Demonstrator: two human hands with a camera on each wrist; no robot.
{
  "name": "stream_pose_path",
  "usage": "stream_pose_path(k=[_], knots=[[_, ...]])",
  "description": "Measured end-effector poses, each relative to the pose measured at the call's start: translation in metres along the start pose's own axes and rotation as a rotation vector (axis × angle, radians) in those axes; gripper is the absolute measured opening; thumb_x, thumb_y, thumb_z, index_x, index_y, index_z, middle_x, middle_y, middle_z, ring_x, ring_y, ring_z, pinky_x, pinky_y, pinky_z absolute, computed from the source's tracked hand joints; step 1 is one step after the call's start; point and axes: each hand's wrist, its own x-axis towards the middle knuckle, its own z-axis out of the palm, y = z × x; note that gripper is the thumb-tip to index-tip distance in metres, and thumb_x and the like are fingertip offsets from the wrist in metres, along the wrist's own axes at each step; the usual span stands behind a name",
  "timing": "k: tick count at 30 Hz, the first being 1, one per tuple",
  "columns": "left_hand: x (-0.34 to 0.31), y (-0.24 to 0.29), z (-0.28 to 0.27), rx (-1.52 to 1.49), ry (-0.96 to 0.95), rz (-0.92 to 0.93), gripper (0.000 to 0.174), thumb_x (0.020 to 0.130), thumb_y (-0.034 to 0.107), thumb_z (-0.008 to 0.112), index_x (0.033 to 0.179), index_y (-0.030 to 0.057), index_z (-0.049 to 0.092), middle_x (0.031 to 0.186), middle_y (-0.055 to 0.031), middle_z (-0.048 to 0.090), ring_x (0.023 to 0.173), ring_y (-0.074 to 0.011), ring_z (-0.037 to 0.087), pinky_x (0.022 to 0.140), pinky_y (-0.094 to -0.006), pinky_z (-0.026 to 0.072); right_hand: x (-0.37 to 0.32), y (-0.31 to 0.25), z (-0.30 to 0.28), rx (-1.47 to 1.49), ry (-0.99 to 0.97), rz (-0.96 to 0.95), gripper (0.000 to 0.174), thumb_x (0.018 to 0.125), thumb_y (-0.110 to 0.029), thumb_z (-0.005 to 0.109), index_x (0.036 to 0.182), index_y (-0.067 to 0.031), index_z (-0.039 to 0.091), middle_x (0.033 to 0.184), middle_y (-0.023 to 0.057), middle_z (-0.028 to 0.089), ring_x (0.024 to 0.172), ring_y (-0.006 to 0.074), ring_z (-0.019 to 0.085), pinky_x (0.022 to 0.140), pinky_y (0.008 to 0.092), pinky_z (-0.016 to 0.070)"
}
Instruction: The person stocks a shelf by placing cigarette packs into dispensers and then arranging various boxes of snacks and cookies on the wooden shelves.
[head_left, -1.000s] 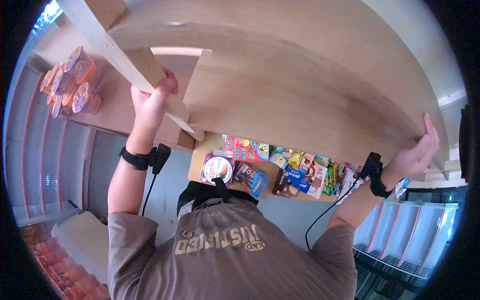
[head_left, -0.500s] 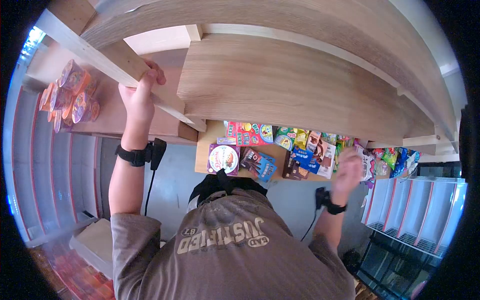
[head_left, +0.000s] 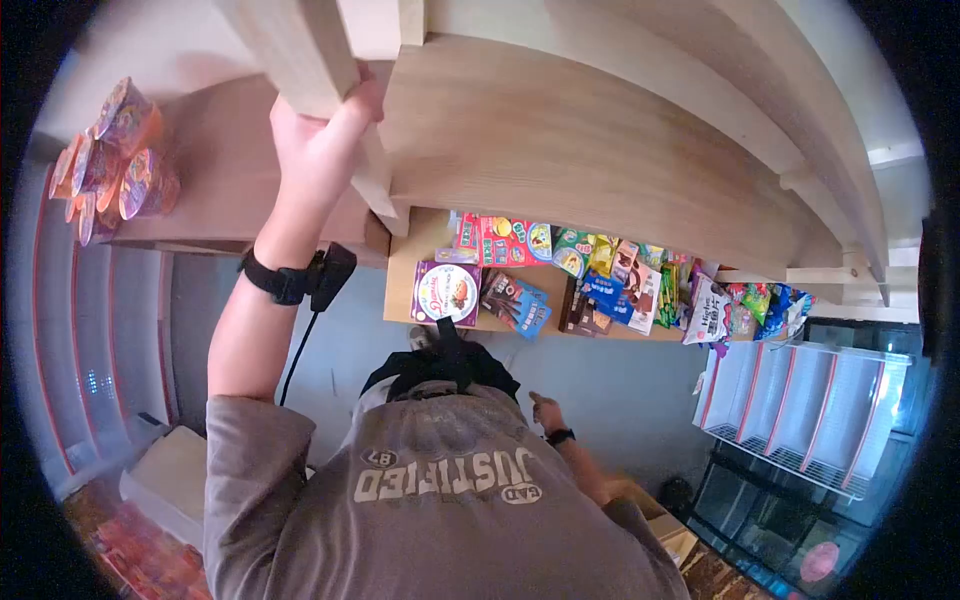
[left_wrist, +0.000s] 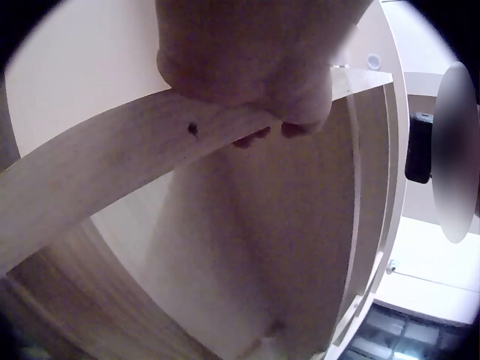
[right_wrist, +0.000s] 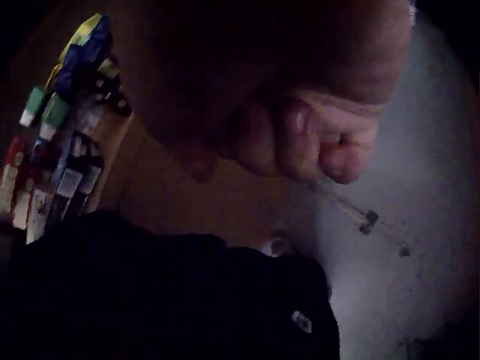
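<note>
Two bare hands can be seen, and only the left hand (head_left: 325, 140) is on the woodwork: a pale wooden post (head_left: 300, 55) is gripped there with the fingers wrapped around it, right beside the left end of a broad wooden board (head_left: 590, 150). The right hand (head_left: 547, 412) is held low near the waist, well apart from the frame, fingers curled in the dim right wrist view; whether anything is held in them can't be told. Below the board, a table (head_left: 400, 295) is lined with snacks: a purple box (head_left: 447, 292) with a round white design near the left end, a blue packet (head_left: 531, 314) just beside it, and a white bag (head_left: 708, 308) farther right, next to more bright packets. Over on the left, orange-and-purple cups (head_left: 148, 185) are piled on a brown surface (head_left: 225, 180). A wire rack (head_left: 785, 400) is seen past the table's right end.
</note>
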Motion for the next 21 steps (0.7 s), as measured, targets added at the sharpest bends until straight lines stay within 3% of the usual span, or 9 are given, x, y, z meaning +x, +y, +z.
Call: stream_pose_path(k=[1,2,4,5,7,11,13,16,21], knots=[[-0.001,0.000,-0.001,-0.003,0.008,-0.011,0.009,0.084,0.006,0.060,0.089,-0.0015,0.060,0.078,-0.0070,0.061,0.072,-0.0141,0.057,0.067,-0.0283,0.0454,-0.008,0.010,0.003,0.141,0.021,0.168,0.031,0.095,-0.033,0.054,0.076,-0.0088,0.058,0.054,0.0021,0.047,0.048,0.0150,0.046,0.049,0.0321,0.0415],[0.000,0.001,0.001,-0.026,0.020,-0.015,0.012,0.083,0.007,0.064,0.090,-0.0013,0.061,0.079,-0.0044,0.062,0.070,-0.0115,0.058,0.066,-0.0267,0.0472,-0.015,0.019,0.002,0.132,0.022,0.176,0.031,0.095,-0.033,0.054,0.076,-0.0088,0.058,0.054,0.0021,0.047,0.048,0.0150,0.046,0.049,0.0321,0.0415],[0.001,0.001,0.003,-0.082,0.038,-0.029,0.018,0.081,0.010,0.069,0.093,-0.0006,0.063,0.081,-0.0012,0.063,0.069,-0.0084,0.060,0.063,-0.0248,0.0492,-0.028,0.031,-0.004,0.357,0.065,0.547,0.025,0.094,-0.032,0.057,0.078,-0.0123,0.057,0.058,-0.0003,0.049,0.048,0.0143,0.046,0.046,0.0317,0.0414],[0.000,0.001,0.005,-0.083,0.043,-0.040,0.018,0.081,0.010,0.069,0.093,-0.0006,0.063,0.081,-0.0012,0.063,0.069,-0.0084,0.060,0.063,-0.0248,0.0492,-0.036,0.037,-0.006,0.349,0.067,0.557,0.025,0.094,-0.032,0.057,0.078,-0.0123,0.057,0.058,-0.0003,0.049,0.048,0.0143,0.046,0.046,0.0317,0.0414],[0.001,0.002,0.005,-0.016,0.027,0.050,0.008,0.085,0.004,0.060,0.091,-0.0023,0.060,0.078,-0.0046,0.062,0.071,-0.0115,0.058,0.066,-0.0261,0.0471,-0.039,0.050,-0.006,0.484,0.092,0.468,0.024,0.092,-0.034,0.059,0.078,-0.0144,0.056,0.063,-0.0016,0.050,0.050,0.0125,0.047,0.046,0.0298,0.0406],[0.001,-0.008,0.000,-0.100,0.002,0.014,0.011,0.085,0.004,0.063,0.093,-0.0033,0.060,0.079,-0.0048,0.063,0.071,-0.0120,0.059,0.067,-0.0265,0.0492,-0.021,0.054,-0.005,0.461,0.133,0.422,0.024,0.092,-0.035,0.060,0.080,-0.0145,0.057,0.067,-0.0014,0.053,0.053,0.0117,0.049,0.047,0.0285,0.0403],[0.001,-0.005,0.000,-0.089,-0.008,0.020,0.011,0.085,0.004,0.063,0.093,-0.0034,0.061,0.079,-0.0050,0.063,0.070,-0.0122,0.059,0.067,-0.0265,0.0491,-0.017,0.043,-0.007,0.551,0.076,0.080,0.027,0.092,-0.038,0.061,0.085,-0.0125,0.060,0.070,-0.0013,0.056,0.058,0.0110,0.053,0.051,0.0269,0.0422],[0.001,-0.006,0.002,-0.085,0.002,0.036,0.011,0.085,0.004,0.063,0.093,-0.0036,0.061,0.079,-0.0052,0.063,0.070,-0.0125,0.059,0.067,-0.0266,0.0489,-0.026,-0.026,-0.007,0.457,0.124,0.136,0.028,0.093,-0.038,0.060,0.092,-0.0102,0.062,0.073,-0.0008,0.060,0.063,0.0108,0.056,0.057,0.0259,0.0442],[0.001,-0.007,0.002,-0.062,0.026,0.039,0.009,0.085,0.004,0.062,0.090,-0.0034,0.061,0.078,-0.0054,0.062,0.071,-0.0127,0.059,0.067,-0.0272,0.0481,-0.017,-0.071,-0.008,0.375,0.038,0.044,0.038,0.092,-0.043,0.063,0.102,-0.0056,0.061,0.081,0.0041,0.064,0.069,0.0122,0.059,0.063,0.0281,0.0468]])
